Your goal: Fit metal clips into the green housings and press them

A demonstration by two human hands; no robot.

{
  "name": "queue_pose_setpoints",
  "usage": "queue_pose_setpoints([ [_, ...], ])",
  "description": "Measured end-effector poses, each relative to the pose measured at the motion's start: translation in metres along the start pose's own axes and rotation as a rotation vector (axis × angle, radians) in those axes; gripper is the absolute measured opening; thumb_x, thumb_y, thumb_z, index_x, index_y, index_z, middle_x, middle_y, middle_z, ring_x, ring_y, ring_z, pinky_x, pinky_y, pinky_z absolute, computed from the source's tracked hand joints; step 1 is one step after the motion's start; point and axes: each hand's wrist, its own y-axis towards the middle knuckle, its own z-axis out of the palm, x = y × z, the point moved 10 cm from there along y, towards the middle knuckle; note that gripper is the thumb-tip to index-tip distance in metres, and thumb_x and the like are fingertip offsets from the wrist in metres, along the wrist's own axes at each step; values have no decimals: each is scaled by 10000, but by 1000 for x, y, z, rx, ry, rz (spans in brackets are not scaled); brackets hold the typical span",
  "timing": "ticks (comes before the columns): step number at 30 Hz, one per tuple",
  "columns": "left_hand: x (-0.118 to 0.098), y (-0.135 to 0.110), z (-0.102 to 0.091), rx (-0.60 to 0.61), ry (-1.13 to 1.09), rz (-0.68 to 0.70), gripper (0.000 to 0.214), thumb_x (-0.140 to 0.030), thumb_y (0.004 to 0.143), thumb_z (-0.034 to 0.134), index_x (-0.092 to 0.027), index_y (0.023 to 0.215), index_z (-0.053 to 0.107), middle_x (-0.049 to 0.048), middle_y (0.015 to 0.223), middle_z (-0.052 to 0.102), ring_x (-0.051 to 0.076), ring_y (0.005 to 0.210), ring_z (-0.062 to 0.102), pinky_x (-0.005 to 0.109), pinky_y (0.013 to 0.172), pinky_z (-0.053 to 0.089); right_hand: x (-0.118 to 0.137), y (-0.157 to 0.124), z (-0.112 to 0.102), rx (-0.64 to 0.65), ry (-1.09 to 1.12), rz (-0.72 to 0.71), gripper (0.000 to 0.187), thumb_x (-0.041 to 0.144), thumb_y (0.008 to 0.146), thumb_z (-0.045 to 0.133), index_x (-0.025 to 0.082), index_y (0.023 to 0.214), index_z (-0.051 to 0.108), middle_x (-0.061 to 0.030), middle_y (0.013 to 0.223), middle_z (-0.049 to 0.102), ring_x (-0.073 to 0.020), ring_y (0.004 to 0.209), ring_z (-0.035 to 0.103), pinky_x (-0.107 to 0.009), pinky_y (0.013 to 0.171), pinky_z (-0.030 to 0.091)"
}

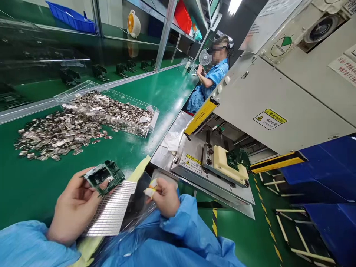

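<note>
At the bench [125,148], our left hand [73,202] holds the green assembly [103,175] above a ribbed silver sheet [112,213], our right hand [165,196] has a narrow grip, whether on anything we cannot tell, and work looks unfinished, many metal pieces [61,135] lying loose.
</note>
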Motion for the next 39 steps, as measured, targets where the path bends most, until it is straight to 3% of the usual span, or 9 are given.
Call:
queue_pose_setpoints([
  [3, 18, -8, 6, 32, -204, -209, 606, -297, 400, 876, -194, 927, 596, -34, 790, 695, 105, 743, 661, 124, 713, 538, 18, -5, -12, -37, 312, -44, 297, 431, 739, 711, 202, 718, 522, 11, 602, 642, -157, 503, 653, -250, 503, 500],
  [7, 22, -12, 13, 62, -293, -246, 611, -239, 406, 872, -187, 950, 598, -35, 796, 695, 95, 731, 645, 127, 708, 538, 47, -15, -12, -5, 341, -129, 250, 413, 817, 664, 188, 773, 564, -29, 689, 699, -157, 550, 679, -263, 556, 520],
  [13, 18, -13, 24, 129, -274, -67, 493, -270, 600, 807, -187, 1020, 564, -34, 776, 638, 92, 649, 602, 175, 633, 526, 73, -19, -15, -44, 183, -284, 139, 331, 913, 562, 200, 906, 606, -51, 816, 714, -193, 742, 689, -326, 712, 525],
  [17, 12, -16, 34, 225, -253, 53, 380, -273, 759, 704, -188, 1090, 538, 13, 879, 644, 119, 753, 629, 206, 687, 525, 89, -15, -13, -100, -5, -473, 81, 234, 899, 577, 224, 927, 652, -89, 1224, 618, -247, 1159, 571, -393, 985, 430],
  [20, 10, -19, 39, 294, -247, 91, 326, -273, 855, 620, -203, 1153, 509, 28, 939, 649, 121, 804, 628, 207, 724, 521, 96, -13, -1, -86, -33, -543, 107, 185, 894, 556, 239, 927, 642, -78, 1384, 510, -256, 1290, 473, -421, 1059, 372],
  [29, 6, -29, 43, 392, -220, 176, 306, -289, 938, 531, -234, 1235, 476, 31, 961, 660, 139, 836, 644, 218, 745, 521, 118, -20, 27, -177, -218, -696, 146, 120, 847, 518, 211, 926, 599, -117, 1339, 521, -271, 1261, 480, -496, 1057, 377],
  [35, -1, -32, 44, 388, -186, 213, 320, -196, 935, 499, -223, 1249, 445, 67, 1094, 666, 145, 922, 670, 223, 791, 536, 127, -27, 32, -315, -300, -781, 102, 137, 895, 516, 207, 949, 567, -133, 1290, 532, -279, 1242, 476, -538, 1036, 389],
  [39, 0, -33, 44, 392, -138, 226, 345, -180, 933, 480, -220, 1273, 439, 82, 1115, 664, 163, 946, 678, 242, 791, 548, 124, -26, 32, -333, -292, -782, 122, 118, 883, 513, 205, 946, 571, -128, 1269, 536, -278, 1224, 487, -531, 1023, 403],
])
